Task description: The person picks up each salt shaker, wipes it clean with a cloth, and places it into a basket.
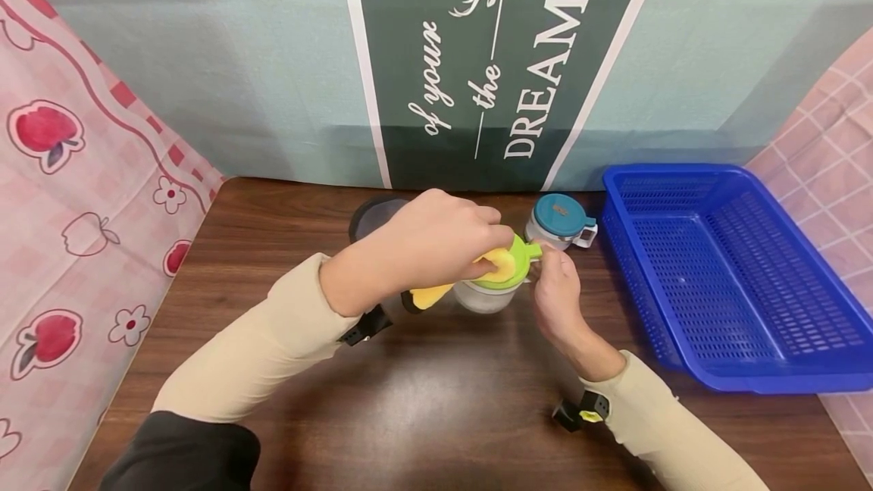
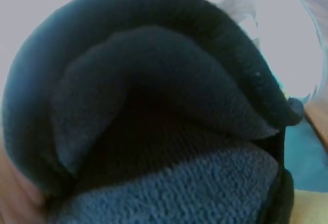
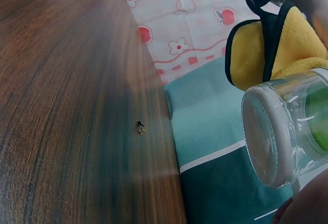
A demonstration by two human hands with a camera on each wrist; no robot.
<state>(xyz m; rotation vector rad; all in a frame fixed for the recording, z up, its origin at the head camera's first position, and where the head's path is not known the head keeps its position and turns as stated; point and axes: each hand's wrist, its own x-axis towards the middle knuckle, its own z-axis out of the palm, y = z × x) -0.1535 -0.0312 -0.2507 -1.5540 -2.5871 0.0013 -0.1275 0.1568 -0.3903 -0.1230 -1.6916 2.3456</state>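
A clear jar point(image 1: 486, 300) with a lime green lid point(image 1: 524, 264) is between the two hands, and the right wrist view shows the jar's base point(image 3: 264, 137) raised and tilted. My left hand point(image 1: 443, 237) grips a yellow and dark grey cloth point(image 1: 431, 295) and presses it on the lid. In the left wrist view the cloth's grey side point(image 2: 169, 183) fills most of the picture. My right hand point(image 1: 559, 290) pinches the jar at its handle side; the handle is mostly hidden by the fingers.
Behind the right hand stands a similar jar with a teal lid point(image 1: 559, 215). A blue basket point(image 1: 682, 279) sits on the right of the brown table point(image 1: 436, 415). A dark round-edged thing point(image 1: 373, 217), partly hidden, lies behind the left wrist. Printed cloths hang around the table.
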